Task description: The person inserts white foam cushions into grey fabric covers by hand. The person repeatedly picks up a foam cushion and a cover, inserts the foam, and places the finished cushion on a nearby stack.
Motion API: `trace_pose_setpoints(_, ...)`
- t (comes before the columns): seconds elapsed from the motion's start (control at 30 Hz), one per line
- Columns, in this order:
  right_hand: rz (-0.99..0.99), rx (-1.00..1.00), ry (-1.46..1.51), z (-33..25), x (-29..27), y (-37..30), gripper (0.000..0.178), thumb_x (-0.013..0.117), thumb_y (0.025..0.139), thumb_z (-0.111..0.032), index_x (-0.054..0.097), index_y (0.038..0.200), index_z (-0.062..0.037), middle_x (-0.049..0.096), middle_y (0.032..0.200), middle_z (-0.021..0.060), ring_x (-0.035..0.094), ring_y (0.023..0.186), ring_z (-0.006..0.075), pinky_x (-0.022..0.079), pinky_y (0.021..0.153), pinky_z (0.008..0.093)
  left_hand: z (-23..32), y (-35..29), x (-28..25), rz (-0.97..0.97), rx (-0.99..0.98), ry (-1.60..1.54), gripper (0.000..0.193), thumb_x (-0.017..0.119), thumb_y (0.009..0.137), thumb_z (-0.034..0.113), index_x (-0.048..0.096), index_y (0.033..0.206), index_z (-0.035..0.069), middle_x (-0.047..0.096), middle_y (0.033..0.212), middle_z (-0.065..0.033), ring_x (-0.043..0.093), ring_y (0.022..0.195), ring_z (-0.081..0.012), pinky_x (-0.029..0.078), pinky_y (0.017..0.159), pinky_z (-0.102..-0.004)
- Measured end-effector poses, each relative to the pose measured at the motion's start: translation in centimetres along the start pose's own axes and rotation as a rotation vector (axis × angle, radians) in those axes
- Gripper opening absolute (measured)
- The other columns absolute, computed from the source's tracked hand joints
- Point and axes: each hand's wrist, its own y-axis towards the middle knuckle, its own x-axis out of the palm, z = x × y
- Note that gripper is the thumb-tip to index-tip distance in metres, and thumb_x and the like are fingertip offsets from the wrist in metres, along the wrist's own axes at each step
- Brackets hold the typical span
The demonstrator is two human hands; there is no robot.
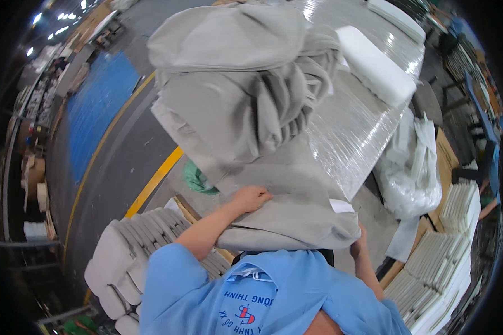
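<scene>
Fabric (296, 220) lies partly flattened, left hand (252, 199) curled atop, right hand (360, 242) at its edge, both grips indeterminate; pile (212, 106) remains heaped.

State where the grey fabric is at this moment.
In the head view, the grey fabric runs down the centre, partly under the left hand, with the right hand at its near-right corner.

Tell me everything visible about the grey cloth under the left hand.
The grey cloth looks matte and creased, its near end folded and rounded, with a white patch at right. It lies in front of the blue shirt. The left hand rests on top; the right hand, partly hidden, is at its right edge.
</scene>
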Motion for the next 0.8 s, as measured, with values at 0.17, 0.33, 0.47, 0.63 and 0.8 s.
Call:
trace_pose_setpoints(0.17, -0.261, -0.368, -0.599, -14.5, 1.3, -6.5, 0.071, 0.073, 0.078, 0.0, 0.054, 0.146, -0.0118, 0.057, 0.137, 0.0079, 0.052, 0.133, 0.0242, 0.041, 0.11, 0.0436, -6.4, -5.9, -0.1, 0.373, -0.1, -0.141, 0.034, 0.065, 0.098, 0.038, 0.07, 0.101, 0.005, 0.071, 0.085, -0.016, 0.068, 0.081, -0.0344, 0.051, 0.074, -0.0423)
trace_pose_setpoints(0.33, -0.542, -0.784, -1.515, -18.3, 11.0, -13.9, 0.087, 0.084, 0.068, -0.011, 0.052, 0.148, -0.016, 0.052, 0.142, 0.0126, 0.045, 0.141, 0.0372, 0.028, 0.12, 0.0576, -13.8, -14.8, 3.3, 0.348, -0.676, -0.521, 0.029, 0.065, 0.097, 0.031, 0.073, 0.113, 0.007, 0.075, 0.095, -0.0125, 0.073, 0.09, -0.0271, 0.056, 0.073, -0.0395)
trace_pose_setpoints(0.47, -0.522, -0.907, -1.669, -14.5, 14.8, -12.4, 0.084, 0.086, 0.067, -0.016, 0.055, 0.145, -0.0154, 0.056, 0.137, 0.0143, 0.051, 0.134, 0.0355, 0.035, 0.116, 0.0512, -8.8, -15.7, 9.1, 0.13, -0.394, -0.928, 0.024, 0.063, 0.098, 0.017, 0.073, 0.116, 0.004, 0.075, 0.095, -0.0092, 0.071, 0.09, -0.0218, 0.057, 0.067, -0.0363)
trace_pose_setpoints(0.63, -0.617, -1.016, -1.373, -15.8, 14.7, -9.4, 0.067, 0.083, 0.064, -0.007, 0.067, 0.129, -0.0098, 0.072, 0.106, 0.013, 0.069, 0.106, 0.034, 0.053, 0.095, 0.0415, -3.7, -13.1, 9.4, 0.388, -0.035, -0.891, 0.029, 0.064, 0.096, 0.01, 0.07, 0.122, 0.0, 0.075, 0.098, -0.0115, 0.071, 0.089, -0.0229, 0.057, 0.075, -0.0367)
trace_pose_setpoints(0.8, -0.466, -0.581, -0.751, -18.5, 10.7, -10.5, 0.054, 0.082, 0.067, 0.004, 0.07, 0.119, 0.0023, 0.077, 0.105, 0.0094, 0.072, 0.095, 0.0206, 0.055, 0.086, 0.0356, 4.0, -14.2, 3.2, 0.44, 0.16, -1.304, 0.038, 0.07, 0.094, 0.012, 0.062, 0.129, 0.001, 0.064, 0.133, -0.0127, 0.06, 0.121, -0.0223, 0.05, 0.099, -0.0354)
